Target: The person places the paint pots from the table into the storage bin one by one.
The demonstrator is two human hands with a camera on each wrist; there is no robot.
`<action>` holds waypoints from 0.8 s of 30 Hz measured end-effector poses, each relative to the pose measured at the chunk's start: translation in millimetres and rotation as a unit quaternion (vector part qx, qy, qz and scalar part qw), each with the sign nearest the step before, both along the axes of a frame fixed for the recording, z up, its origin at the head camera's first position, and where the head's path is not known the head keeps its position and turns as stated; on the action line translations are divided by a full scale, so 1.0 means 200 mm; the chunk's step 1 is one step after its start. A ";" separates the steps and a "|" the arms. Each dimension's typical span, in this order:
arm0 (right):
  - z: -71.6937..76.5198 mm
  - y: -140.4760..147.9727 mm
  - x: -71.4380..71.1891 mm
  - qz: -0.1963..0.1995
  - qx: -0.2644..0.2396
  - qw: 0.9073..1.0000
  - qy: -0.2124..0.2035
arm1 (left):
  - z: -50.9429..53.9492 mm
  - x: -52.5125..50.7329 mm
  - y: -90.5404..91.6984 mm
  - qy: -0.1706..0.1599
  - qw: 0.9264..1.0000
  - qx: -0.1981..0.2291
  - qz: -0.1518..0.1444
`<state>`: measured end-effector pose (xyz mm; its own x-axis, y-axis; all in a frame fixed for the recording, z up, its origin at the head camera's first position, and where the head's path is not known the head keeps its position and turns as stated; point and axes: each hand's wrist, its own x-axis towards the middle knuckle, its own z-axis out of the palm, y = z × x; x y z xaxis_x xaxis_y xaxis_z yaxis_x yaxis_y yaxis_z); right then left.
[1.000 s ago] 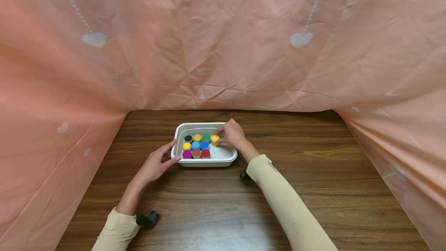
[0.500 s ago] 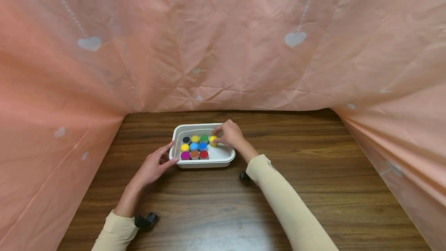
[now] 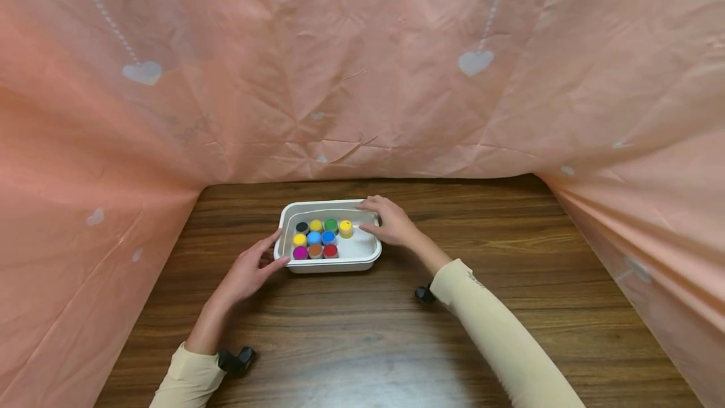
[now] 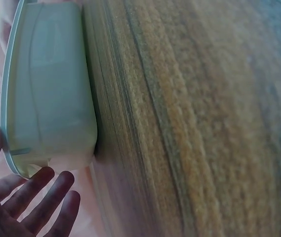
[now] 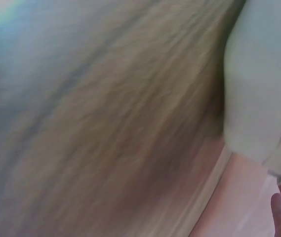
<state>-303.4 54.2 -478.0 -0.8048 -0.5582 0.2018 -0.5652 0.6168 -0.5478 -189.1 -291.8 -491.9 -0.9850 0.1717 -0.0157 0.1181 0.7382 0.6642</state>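
Observation:
A white plastic tub (image 3: 333, 267) stands on the wooden table. Inside, at its left and middle, several small paint pots with coloured tops sit in rows, among them a green pot (image 3: 331, 225) and a red pot (image 3: 330, 250). A yellow pot (image 3: 345, 228) ends the back row on the right. My left hand (image 3: 249, 271) rests at the tub's left end, thumb on the front rim. In the left wrist view its fingers (image 4: 51, 202) are spread beside the tub's corner. My right hand (image 3: 393, 224) is over the tub's right end, thumb and fingers apart, holding nothing.
The wooden table (image 3: 340, 326) spreads around the tub. A pink cloth with white hearts (image 3: 362, 80) hangs behind and at both sides. Black wrist devices (image 3: 238, 361) show below both forearms.
My right hand has let go of the yellow pot and drawn back to the right. The pot stays upright beside the green one. My left hand keeps its place at the tub.

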 end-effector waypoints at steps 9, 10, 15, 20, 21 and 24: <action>-0.05 0.14 0.06 0.002 -0.043 0.999 -0.028 | -0.01 0.01 -0.01 0.004 1.000 0.002 -0.001; -0.05 0.14 0.06 0.002 -0.043 0.999 -0.029 | -0.01 0.01 -0.01 0.005 1.000 0.003 -0.001; -0.05 0.15 0.07 0.001 -0.052 0.998 -0.024 | -0.01 0.00 -0.01 0.008 1.000 0.003 -0.003; -0.06 0.15 0.09 0.005 -0.052 0.999 -0.010 | -0.02 0.00 -0.02 0.010 1.000 0.004 -0.006; -0.06 0.16 0.09 0.006 -0.050 0.999 -0.009 | -0.02 0.00 -0.02 0.010 1.000 0.006 -0.009; -0.05 0.21 0.11 -0.001 -0.035 0.999 -0.013 | -0.02 0.00 -0.03 0.015 1.000 0.002 -0.014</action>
<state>-280.9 97.0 -488.2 -0.8120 -0.5412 0.2186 -0.5480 0.5779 -0.6047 -188.3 -298.6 -496.9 -0.9798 0.1992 0.0149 0.1588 0.7316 0.6629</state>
